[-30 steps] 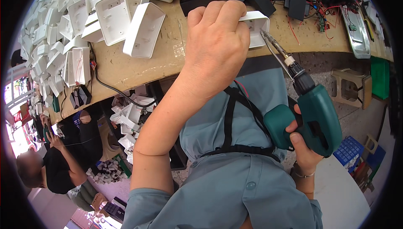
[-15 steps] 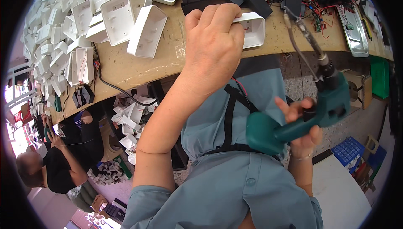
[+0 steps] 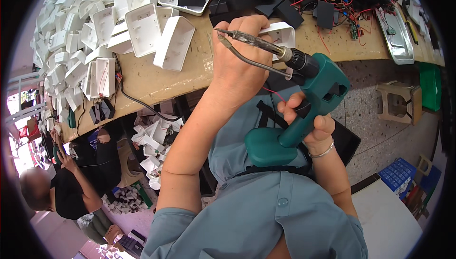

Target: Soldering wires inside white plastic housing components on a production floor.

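Note:
In my right hand (image 3: 317, 125) is a green pistol-grip soldering gun (image 3: 327, 76), my fingers closed around its handle. Its long metal tip and a thin curved feed tube point left, crossing in front of my other hand. My left hand (image 3: 240, 64) is closed on the edge of a white plastic box (image 3: 285, 35) at the table's near edge. Part of the box is hidden behind that hand and the gun. A thin red wire (image 3: 272, 94) hangs below the box, over my lap.
White plastic boxes (image 3: 175, 43) pile up on the table (image 3: 142, 81) at left. Black cases (image 3: 285, 12) and wired circuit boards (image 3: 354, 32) lie at the back. A metal tray (image 3: 396, 40) stands at right. Another person (image 3: 71, 188) sits at far left; a stool (image 3: 399, 101) stands at right.
My right hand has brought the soldering gun leftward, its tip swinging over to my left hand. My left hand keeps its hold on the white box. The whole view has shifted slightly.

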The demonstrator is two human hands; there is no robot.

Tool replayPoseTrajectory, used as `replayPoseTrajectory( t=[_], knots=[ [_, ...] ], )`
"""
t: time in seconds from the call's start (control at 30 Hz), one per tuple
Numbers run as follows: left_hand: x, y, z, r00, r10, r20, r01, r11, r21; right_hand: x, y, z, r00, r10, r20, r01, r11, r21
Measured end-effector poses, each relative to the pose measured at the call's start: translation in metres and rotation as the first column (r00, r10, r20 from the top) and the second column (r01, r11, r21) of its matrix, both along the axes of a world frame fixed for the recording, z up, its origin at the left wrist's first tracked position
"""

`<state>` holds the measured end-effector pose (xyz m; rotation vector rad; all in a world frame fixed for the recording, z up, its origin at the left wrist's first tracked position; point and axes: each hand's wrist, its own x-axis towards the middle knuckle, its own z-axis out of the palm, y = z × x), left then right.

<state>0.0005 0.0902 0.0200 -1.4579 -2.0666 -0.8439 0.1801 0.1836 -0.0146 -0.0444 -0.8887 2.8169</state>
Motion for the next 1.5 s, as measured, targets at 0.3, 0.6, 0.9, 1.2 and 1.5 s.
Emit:
replayPoseTrajectory(
  t=[0.3, 0.6, 0.9, 1.2, 1.5],
  knots=[
    [0.002, -0.007, 0.0, 0.997, -0.063, 0.044, 0.062, 0.998, 0.019, -0.006, 0.012, 0.003, 0.997, 0.071, -0.017, -0.072, 0.994, -0.08],
    [0.033, -0.034, 0.014, 0.994, -0.107, 0.029, 0.105, 0.991, 0.08, -0.017, 0.019, 0.012, 0.987, 0.116, -0.108, -0.121, 0.992, -0.042],
    [0.027, -0.034, -0.004, 0.971, -0.221, 0.096, 0.211, 0.972, 0.107, -0.015, 0.025, 0.011, 0.984, 0.058, -0.169, -0.069, 0.996, -0.062],
    [0.025, -0.028, 0.003, 0.973, -0.118, 0.196, 0.086, 0.982, 0.166, 0.0, 0.038, 0.003, 0.972, -0.102, -0.212, 0.082, 0.992, -0.099],
    [0.023, -0.024, 0.005, 0.977, -0.086, 0.193, 0.055, 0.985, 0.161, 0.03, 0.045, 0.011, 0.972, -0.142, -0.185, 0.175, 0.969, 0.176]
  ],
)
